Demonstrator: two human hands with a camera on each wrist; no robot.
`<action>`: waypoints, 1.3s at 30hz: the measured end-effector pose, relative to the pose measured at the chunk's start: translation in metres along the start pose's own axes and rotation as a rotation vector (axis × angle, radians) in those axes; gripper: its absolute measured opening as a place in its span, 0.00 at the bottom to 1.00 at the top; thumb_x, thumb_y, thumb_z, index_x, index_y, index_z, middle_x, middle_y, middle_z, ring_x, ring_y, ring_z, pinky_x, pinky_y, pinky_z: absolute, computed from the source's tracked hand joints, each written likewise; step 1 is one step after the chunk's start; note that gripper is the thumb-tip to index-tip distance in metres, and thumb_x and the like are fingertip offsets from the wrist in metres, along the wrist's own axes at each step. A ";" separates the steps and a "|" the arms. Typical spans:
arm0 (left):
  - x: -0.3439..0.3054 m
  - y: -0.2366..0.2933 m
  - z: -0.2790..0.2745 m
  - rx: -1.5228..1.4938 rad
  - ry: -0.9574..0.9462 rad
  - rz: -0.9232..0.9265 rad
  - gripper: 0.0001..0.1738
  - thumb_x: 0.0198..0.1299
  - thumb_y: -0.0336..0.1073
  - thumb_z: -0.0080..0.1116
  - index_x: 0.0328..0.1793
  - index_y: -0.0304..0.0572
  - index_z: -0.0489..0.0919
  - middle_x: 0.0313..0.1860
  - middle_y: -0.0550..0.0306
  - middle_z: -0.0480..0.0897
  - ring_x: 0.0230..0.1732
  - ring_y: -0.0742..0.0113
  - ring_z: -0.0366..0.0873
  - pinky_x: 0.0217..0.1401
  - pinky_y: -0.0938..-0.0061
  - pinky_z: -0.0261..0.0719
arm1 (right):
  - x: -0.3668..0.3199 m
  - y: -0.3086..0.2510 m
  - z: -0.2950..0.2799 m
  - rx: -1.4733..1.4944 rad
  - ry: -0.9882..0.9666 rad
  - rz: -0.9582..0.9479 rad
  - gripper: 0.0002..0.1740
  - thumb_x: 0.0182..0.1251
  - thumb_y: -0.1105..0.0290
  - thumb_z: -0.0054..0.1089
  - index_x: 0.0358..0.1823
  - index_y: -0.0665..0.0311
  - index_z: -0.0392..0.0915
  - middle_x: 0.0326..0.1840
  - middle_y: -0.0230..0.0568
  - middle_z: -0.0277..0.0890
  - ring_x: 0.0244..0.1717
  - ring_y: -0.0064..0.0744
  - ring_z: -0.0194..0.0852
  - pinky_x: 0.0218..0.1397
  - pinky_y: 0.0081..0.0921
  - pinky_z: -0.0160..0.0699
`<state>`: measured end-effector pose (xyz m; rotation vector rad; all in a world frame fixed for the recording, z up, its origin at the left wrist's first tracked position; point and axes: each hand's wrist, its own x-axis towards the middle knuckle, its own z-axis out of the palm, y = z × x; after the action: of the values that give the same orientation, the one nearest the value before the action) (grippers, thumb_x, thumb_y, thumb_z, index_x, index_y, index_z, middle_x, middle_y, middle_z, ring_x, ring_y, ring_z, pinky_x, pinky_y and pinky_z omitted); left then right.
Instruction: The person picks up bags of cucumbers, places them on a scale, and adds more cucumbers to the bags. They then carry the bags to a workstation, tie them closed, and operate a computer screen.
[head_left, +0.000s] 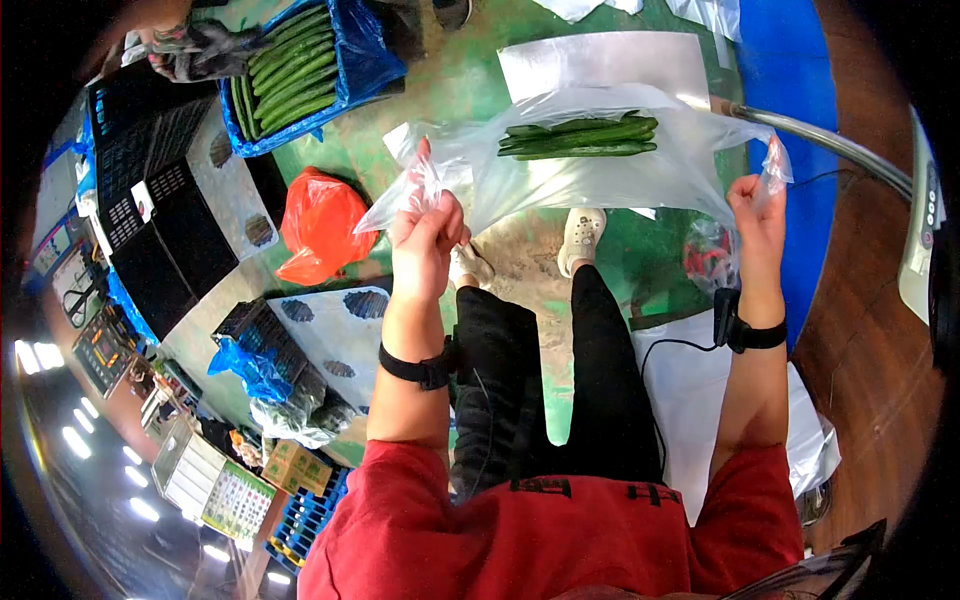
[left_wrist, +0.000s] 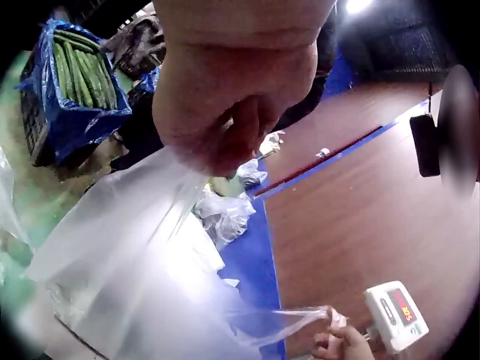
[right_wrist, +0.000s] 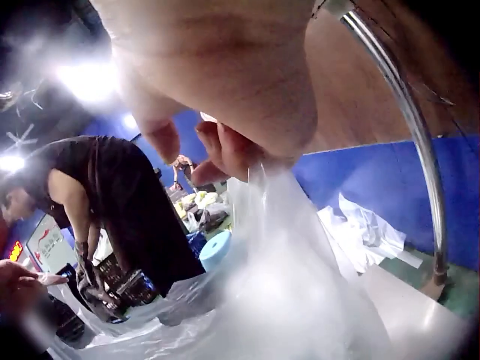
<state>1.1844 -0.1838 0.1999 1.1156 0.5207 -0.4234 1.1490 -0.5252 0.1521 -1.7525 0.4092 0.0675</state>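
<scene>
Both hands hold the ends of a clear plastic bag [head_left: 590, 185], stretched wide between them. A bundle of long green cucumbers [head_left: 578, 136] lies across the middle of the bag, over a metal plate [head_left: 620, 65]. My left hand [head_left: 430, 235] pinches the gathered plastic at the left end, its fingers curled. At the right end, my right hand [head_left: 760, 215] pinches another twist of the film. In the left wrist view the bag drapes down from the left hand [left_wrist: 232, 97]. The right wrist view shows the film hanging from the right fingers [right_wrist: 232, 154].
A blue-lined crate of cucumbers [head_left: 290, 75] stands far left, with another person's gloved hand [head_left: 205, 50] beside it. A red plastic bag [head_left: 322, 225] lies on the floor. On the right are a metal pole [head_left: 830, 150] and a scale display [left_wrist: 396, 315] with red digits.
</scene>
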 end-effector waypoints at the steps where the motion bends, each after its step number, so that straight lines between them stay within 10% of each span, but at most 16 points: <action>1: 0.000 0.000 0.003 0.065 0.004 -0.017 0.35 0.55 0.29 0.42 0.70 0.48 0.47 0.22 0.68 0.62 0.18 0.81 0.54 0.27 0.81 0.60 | 0.002 0.000 -0.001 -0.004 0.003 0.001 0.26 0.57 0.76 0.48 0.59 0.62 0.57 0.32 0.29 0.64 0.28 0.13 0.55 0.30 0.10 0.53; 10: 0.021 -0.035 -0.016 0.394 0.107 -0.152 0.20 0.55 0.32 0.44 0.55 0.42 0.70 0.24 0.64 0.73 0.20 0.81 0.64 0.24 0.87 0.61 | 0.010 0.016 0.014 -0.188 -0.018 0.109 0.25 0.56 0.74 0.52 0.56 0.65 0.59 0.32 0.30 0.64 0.35 0.21 0.61 0.41 0.17 0.61; 18: 0.022 -0.046 -0.025 0.249 0.297 0.000 0.18 0.53 0.26 0.44 0.52 0.31 0.70 0.20 0.58 0.73 0.20 0.73 0.68 0.24 0.81 0.67 | 0.007 0.041 0.015 -0.142 0.004 0.068 0.19 0.56 0.74 0.54 0.48 0.66 0.62 0.32 0.31 0.64 0.36 0.21 0.61 0.42 0.17 0.60; 28: 0.029 -0.029 -0.062 -0.243 0.239 -0.026 0.12 0.52 0.30 0.45 0.40 0.28 0.72 0.30 0.50 0.76 0.37 0.57 0.74 0.53 0.66 0.67 | 0.020 0.033 0.007 -0.142 0.035 0.056 0.29 0.55 0.75 0.53 0.60 0.65 0.56 0.30 0.32 0.64 0.34 0.23 0.61 0.43 0.20 0.61; 32: 0.027 -0.017 -0.061 -0.367 0.149 -0.296 0.13 0.52 0.31 0.45 0.40 0.27 0.72 0.35 0.43 0.78 0.44 0.52 0.75 0.56 0.64 0.68 | 0.023 0.046 0.005 -0.065 0.048 0.032 0.35 0.56 0.76 0.51 0.66 0.59 0.50 0.30 0.30 0.63 0.34 0.22 0.60 0.44 0.18 0.59; 39: 0.025 -0.013 -0.066 -0.378 0.052 -0.203 0.12 0.55 0.31 0.44 0.39 0.29 0.74 0.24 0.54 0.77 0.31 0.60 0.75 0.55 0.69 0.66 | 0.031 0.057 -0.002 -0.095 0.055 0.015 0.28 0.58 0.74 0.51 0.61 0.64 0.56 0.33 0.29 0.62 0.35 0.20 0.58 0.41 0.15 0.59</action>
<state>1.1848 -0.1296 0.1527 0.7140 0.7299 -0.4510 1.1597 -0.5440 0.0912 -1.8485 0.4655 0.0506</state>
